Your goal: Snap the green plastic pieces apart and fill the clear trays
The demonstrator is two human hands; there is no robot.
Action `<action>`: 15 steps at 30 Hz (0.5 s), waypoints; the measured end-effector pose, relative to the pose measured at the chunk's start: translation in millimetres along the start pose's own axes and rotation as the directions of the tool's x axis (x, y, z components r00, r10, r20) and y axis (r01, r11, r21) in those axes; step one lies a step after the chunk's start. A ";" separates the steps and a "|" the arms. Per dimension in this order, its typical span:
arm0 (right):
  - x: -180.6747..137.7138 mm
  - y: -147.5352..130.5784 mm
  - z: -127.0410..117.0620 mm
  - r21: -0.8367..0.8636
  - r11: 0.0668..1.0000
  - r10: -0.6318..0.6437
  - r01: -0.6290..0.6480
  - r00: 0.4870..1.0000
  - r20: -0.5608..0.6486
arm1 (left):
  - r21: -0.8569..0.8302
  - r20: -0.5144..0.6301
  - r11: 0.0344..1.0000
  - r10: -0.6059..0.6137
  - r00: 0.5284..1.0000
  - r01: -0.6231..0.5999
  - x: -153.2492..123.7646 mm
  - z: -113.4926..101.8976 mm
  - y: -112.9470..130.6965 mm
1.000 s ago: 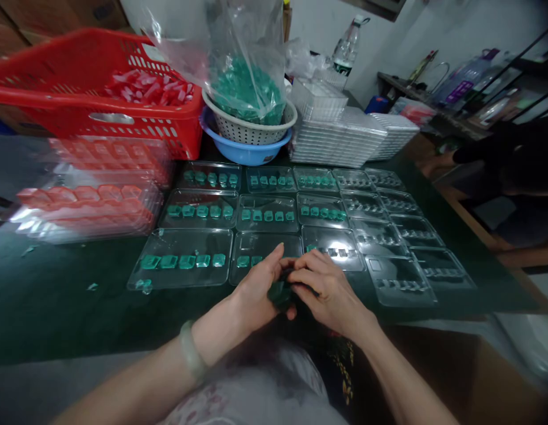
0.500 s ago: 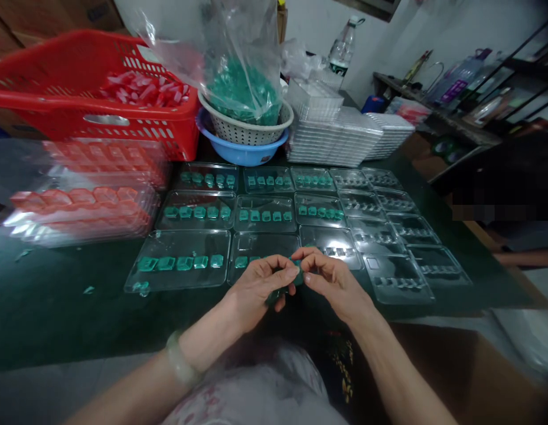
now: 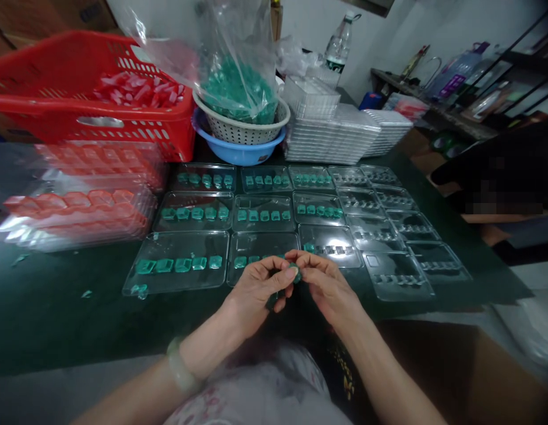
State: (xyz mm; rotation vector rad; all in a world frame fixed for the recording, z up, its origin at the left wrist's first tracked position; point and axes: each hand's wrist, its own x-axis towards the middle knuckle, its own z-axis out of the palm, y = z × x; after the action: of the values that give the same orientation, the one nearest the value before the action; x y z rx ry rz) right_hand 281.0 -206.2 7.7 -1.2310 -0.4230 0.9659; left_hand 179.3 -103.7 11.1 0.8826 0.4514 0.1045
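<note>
My left hand is closed, with its thumb and fingers around a small translucent green plastic piece; more green shows under its curled fingers. My right hand meets it, fingertips pinched at the same piece. Both hands hover over the front edge of a clear plastic tray, hiding part of its row of green pieces. To the right, another clear tray has one green piece at the left end of its row of slots. At the left, a front tray bears a row of green pieces.
More trays with green pieces stand behind; trays with bare slots lie right. A red basket of pink pieces, stacked red-filled trays, a bagged green heap in a grey colander, and stacked clear boxes line the back.
My right hand has moved slightly left, closing onto the green piece against my left fingers. The green piece in the tray behind my right hand is now more exposed. The view has shifted slightly.
</note>
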 end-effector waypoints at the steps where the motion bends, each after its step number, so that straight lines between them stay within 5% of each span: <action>1: 0.4 0.6 0.0 0.001 1.000 0.000 0.000 1.000 -0.011 | 0.007 0.014 1.000 -0.022 1.000 0.022 -0.7 0.2 0.8; 5: -1.0 -0.1 -2.4 -0.029 0.999 0.032 -0.030 0.998 0.057 | 0.001 0.083 0.992 -0.125 0.989 0.125 -2.3 1.7 5.3; 8: -7.5 -4.2 -5.0 -0.255 0.962 -0.090 0.097 0.995 0.039 | -0.115 0.092 0.975 -0.179 0.980 0.189 -0.3 1.7 7.1; 12: -20.6 -9.5 -6.6 -0.615 0.720 -0.405 0.321 0.914 0.004 | -0.177 0.060 0.965 -0.186 0.981 0.194 4.0 3.1 7.7; 15: -28.0 -9.6 -8.3 -0.679 0.629 -0.449 0.379 0.890 0.081 | -0.130 0.060 0.976 -0.165 0.984 0.172 5.4 6.5 8.4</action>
State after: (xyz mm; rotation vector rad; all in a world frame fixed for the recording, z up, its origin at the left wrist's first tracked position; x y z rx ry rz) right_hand 275.2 -233.8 19.9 -1.7302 -1.0063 0.3240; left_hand 187.7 -101.6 19.2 0.7094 0.4660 -0.0420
